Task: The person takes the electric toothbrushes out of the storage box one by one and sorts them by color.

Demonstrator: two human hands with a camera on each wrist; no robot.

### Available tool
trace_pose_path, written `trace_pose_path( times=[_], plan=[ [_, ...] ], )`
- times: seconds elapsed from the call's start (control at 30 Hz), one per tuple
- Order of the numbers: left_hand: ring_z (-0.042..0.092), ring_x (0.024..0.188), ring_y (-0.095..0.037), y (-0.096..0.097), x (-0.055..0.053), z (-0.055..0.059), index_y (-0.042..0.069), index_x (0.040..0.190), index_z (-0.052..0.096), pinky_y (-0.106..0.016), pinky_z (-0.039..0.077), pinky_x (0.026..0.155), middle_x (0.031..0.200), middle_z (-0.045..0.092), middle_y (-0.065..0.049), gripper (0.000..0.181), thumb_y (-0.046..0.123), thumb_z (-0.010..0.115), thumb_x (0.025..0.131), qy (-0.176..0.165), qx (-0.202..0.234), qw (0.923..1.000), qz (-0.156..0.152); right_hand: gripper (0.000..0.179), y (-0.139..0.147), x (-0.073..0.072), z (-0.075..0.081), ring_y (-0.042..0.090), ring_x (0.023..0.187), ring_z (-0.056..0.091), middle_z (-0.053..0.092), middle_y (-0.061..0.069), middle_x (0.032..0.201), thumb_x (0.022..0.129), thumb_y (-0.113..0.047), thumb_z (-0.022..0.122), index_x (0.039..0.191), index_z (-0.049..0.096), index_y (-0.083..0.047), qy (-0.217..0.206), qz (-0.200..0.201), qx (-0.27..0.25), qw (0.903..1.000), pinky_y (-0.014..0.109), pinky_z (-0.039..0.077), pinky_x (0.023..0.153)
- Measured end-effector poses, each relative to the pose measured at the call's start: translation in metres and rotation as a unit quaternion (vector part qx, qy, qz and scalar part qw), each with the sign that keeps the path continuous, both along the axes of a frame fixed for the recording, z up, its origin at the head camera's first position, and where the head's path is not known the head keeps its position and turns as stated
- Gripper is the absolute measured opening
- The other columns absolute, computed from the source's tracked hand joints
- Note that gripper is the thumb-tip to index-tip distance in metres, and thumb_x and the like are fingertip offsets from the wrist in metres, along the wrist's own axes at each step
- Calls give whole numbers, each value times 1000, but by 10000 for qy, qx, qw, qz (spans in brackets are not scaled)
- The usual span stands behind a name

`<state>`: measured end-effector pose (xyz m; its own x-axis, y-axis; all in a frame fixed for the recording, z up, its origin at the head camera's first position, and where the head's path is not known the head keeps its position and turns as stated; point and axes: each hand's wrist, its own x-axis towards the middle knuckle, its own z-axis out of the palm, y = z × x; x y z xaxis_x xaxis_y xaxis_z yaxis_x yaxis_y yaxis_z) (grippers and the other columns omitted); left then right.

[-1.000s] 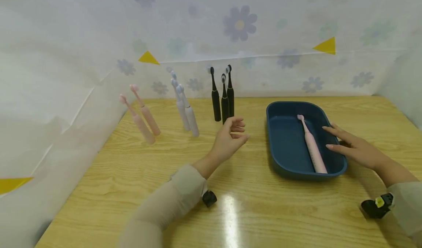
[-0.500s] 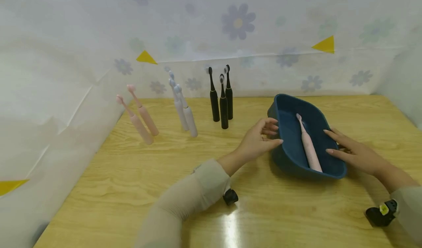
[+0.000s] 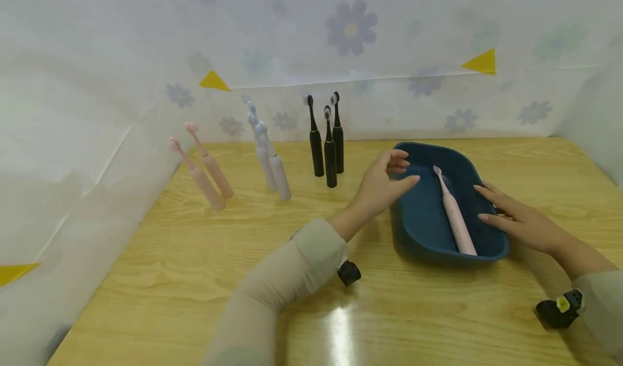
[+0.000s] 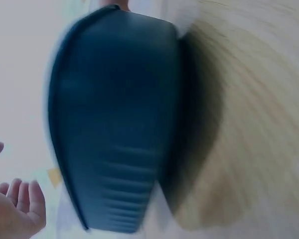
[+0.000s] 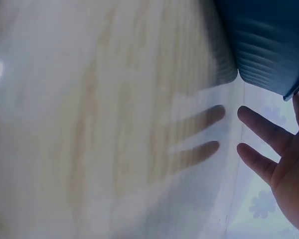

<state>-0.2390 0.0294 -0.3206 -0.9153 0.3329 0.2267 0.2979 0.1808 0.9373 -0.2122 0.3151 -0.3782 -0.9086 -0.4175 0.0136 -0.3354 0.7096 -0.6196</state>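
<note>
A dark blue plastic basin stands on the right of the table, its left side bowed outward in the head view. Inside it lies one pink electric toothbrush, head toward the back. My left hand is spread at the basin's left rim, thumb apart from the fingers, nothing held. The right hand holds the right rim, thumb and index finger over the inside. In the right wrist view two fingers stretch out straight beside the basin's outer wall.
Two pink toothbrushes stand upright at the left. Pale toothbrushes with blue heads and three black ones stand to their right. Flowered white sheeting closes the back and left of the wooden table.
My left hand has moved right from beside the black toothbrushes to the basin. The basin's left side rose and bent inward, then sank back. The right hand has stayed at the right rim.
</note>
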Motion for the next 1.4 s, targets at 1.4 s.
trace_pose_path(
  times=[1.4],
  plan=[
    [40, 111, -4, 88, -38, -51, 26, 129, 39, -18, 35, 84, 125, 42, 10, 58, 30, 64, 77, -723, -3769, 9126, -1410, 63, 2, -9, 3, 50, 108, 32, -7, -7, 142, 89, -14, 47, 140, 10, -17, -399, 376, -205, 9983, 60, 33, 74]
  ],
)
